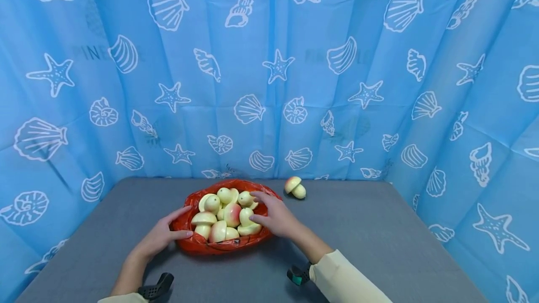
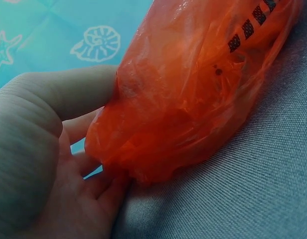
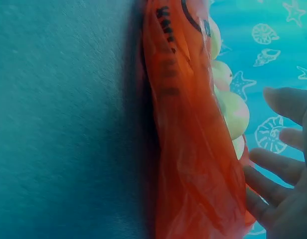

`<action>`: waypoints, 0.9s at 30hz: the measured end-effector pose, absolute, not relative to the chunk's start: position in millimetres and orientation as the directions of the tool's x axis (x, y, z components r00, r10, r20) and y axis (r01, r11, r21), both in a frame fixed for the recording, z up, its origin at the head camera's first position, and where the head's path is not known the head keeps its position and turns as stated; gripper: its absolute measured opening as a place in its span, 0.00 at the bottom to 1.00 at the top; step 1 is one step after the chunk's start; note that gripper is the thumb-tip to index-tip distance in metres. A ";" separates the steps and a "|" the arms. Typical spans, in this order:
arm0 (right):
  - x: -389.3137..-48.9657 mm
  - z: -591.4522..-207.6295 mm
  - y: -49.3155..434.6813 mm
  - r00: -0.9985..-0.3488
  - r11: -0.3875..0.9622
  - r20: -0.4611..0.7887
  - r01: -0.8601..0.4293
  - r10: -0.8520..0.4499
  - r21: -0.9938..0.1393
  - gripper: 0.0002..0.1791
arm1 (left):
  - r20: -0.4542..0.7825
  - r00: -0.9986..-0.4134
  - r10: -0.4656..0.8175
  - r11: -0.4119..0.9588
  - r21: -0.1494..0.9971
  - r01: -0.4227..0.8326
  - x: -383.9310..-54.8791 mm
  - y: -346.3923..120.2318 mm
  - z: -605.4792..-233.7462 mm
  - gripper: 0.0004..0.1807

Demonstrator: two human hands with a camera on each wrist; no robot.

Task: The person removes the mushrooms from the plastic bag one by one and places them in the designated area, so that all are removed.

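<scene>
Between the fingers of the two hands, one red plastic bag point(image 1: 210, 248) is lying on the grey table point(image 1: 370, 237), its mouth opening upward. Inside it, pale mushroom-shaped pieces point(image 1: 232, 214) with some pink blush are crowding together; about seven are showing, but because they are overlapping, the exact number cannot be told. One single mushroom point(image 1: 295, 188) is lying outside the bag, on the table, beyond the fingertips of the right hand point(image 1: 278, 216).

The left hand point(image 1: 162, 233) is resting at the bag's left end, with thumb and forefinger standing wide apart and both touching the plastic; whether its fingers are pinching the plastic, one cannot tell. The right hand is hovering over the bag's right side, its fingers standing wide and holding no piece. Its thumb tip is pointing at one piece, just beside it, and its forefinger is lying near another; contact is not certain.

Behind the fingers, a blue curtain point(image 1: 269, 88) with white shells and starfish is hanging. Two black devices point(image 1: 156, 287) are sitting nearer the person than the fingers, one at each wrist.
</scene>
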State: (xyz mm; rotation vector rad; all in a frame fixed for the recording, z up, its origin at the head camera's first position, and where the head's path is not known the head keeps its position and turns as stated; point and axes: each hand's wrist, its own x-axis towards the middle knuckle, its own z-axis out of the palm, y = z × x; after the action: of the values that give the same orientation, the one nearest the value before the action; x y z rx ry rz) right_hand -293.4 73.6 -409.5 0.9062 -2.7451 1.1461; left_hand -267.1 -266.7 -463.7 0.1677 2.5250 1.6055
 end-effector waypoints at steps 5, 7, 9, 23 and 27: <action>-299.6 -405.3 65.3 -0.824 0.604 0.190 -0.528 -0.534 -0.597 0.29 | -0.051 -0.984 0.171 0.428 0.903 0.027 -266.2 -266.0 -462.4 0.44; -301.3 -405.5 61.9 -0.827 0.624 0.160 -0.520 -0.540 -0.584 0.29 | -0.049 -0.984 0.174 0.425 0.905 0.030 -265.9 -266.0 -462.2 0.44; -302.6 -406.1 58.6 -0.829 0.645 0.140 -0.516 -0.541 -0.564 0.28 | -0.051 -0.984 0.173 0.421 0.907 0.027 -265.8 -265.9 -462.4 0.44; -303.8 -406.9 45.7 -0.828 0.691 0.134 -0.533 -0.544 -0.488 0.22 | -0.052 -0.984 0.171 0.426 0.904 0.026 -266.3 -265.5 -462.7 0.44; -302.7 -401.2 46.5 -0.825 0.725 0.074 -0.531 -0.560 -0.438 0.25 | -0.045 -0.984 0.173 0.429 0.903 0.034 -265.5 -265.6 -462.3 0.44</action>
State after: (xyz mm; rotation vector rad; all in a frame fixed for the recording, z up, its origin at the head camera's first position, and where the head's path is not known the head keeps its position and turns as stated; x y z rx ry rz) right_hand -302.7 46.5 -401.2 0.9418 -2.9763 0.7248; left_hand -265.5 -265.6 -462.3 0.1852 2.5424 1.6016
